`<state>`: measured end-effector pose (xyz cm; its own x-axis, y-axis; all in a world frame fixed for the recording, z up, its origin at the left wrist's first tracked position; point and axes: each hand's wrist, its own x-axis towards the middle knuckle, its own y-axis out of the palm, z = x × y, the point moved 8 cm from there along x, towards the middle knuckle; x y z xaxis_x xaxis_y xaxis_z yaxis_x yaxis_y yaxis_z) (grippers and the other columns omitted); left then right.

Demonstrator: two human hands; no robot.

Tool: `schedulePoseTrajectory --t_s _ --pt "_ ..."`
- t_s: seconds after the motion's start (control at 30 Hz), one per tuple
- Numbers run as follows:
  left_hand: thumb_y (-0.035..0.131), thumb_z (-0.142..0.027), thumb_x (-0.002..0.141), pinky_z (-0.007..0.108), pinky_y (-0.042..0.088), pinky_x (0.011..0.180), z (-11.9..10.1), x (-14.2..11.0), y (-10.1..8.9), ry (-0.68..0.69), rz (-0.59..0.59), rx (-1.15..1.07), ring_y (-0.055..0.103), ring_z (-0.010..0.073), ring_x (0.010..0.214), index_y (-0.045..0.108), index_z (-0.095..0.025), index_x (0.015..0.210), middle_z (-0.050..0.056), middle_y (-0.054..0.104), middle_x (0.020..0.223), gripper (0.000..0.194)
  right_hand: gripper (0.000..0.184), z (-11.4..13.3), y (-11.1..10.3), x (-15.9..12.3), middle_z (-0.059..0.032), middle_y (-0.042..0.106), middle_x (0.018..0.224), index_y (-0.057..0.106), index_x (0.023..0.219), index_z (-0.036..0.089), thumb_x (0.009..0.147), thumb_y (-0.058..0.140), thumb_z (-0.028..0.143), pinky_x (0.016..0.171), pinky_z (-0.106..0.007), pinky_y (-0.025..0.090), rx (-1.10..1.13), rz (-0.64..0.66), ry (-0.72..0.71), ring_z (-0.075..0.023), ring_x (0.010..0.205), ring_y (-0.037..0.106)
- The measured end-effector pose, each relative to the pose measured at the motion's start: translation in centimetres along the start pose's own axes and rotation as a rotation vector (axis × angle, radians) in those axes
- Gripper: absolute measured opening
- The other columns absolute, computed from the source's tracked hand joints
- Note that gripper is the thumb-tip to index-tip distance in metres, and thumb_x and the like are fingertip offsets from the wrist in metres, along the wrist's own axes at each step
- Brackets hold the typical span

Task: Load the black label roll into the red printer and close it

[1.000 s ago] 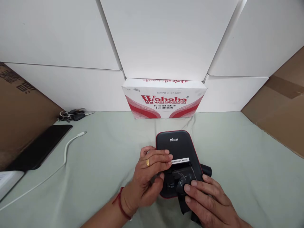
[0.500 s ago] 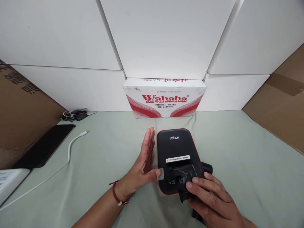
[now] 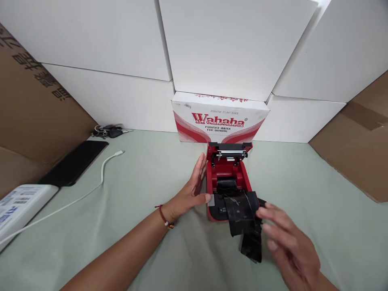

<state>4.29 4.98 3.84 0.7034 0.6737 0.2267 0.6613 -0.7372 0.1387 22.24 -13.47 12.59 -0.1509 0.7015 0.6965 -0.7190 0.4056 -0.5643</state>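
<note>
Now the red device (image 3: 209, 178) has swung open, lid (image 3: 230, 146) raised, inside (image 3: 238, 175) reachable, left hand (image 3: 191, 194) and right hand (image 3: 292, 240) spread.

Device (image 3: 226, 169) of smooth red plastic, soft sheen; silvery bar (image 3: 232, 151) in its raised lid metallic-looking, black film (image 3: 242, 222) over its front thin, glossy, creased. Pale green cloth (image 3: 157, 169) beneath matt, softly wrinkled; white cable (image 3: 102, 178) smooth plastic, dark slab (image 3: 75, 161) sleek with a faint gloss. Wahaha box (image 3: 224, 135) smooth printed card; brown carton (image 3: 36, 113) at left plain matt cardboard; white panels (image 3: 236, 44) behind smooth and matt.
</note>
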Motion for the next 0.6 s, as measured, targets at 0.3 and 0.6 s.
schedulePoseTrajectory --t_s 0.3,0.6 --pt "0.059 -0.058 0.103 0.052 0.019 0.139 1.8 0.4 -1.2 -0.041 -0.185 -0.074 0.021 0.0269 0.170 0.011 -0.040 0.173 0.007 0.018 0.184 0.087 0.023 -3.3 -0.7 5.4 -0.0024 0.082 0.110 0.079 0.116 0.028 0.107 0.057 0.027 0.072 -0.026 0.063 -0.014 0.197 0.379 -0.0143 0.079 0.075" --pt "0.057 -0.017 0.078 0.037 0.053 0.104 1.2 0.3 -4.2 0.036 -0.562 0.001 0.066 0.0217 0.118 0.069 -0.019 0.089 0.008 0.072 0.120 0.016 0.030 -6.1 9.5 12.9 -0.0119 0.081 0.114 0.077 0.122 0.022 0.093 0.067 0.022 0.078 -0.034 0.054 -0.692 1.132 0.401 -0.0309 0.102 0.076"
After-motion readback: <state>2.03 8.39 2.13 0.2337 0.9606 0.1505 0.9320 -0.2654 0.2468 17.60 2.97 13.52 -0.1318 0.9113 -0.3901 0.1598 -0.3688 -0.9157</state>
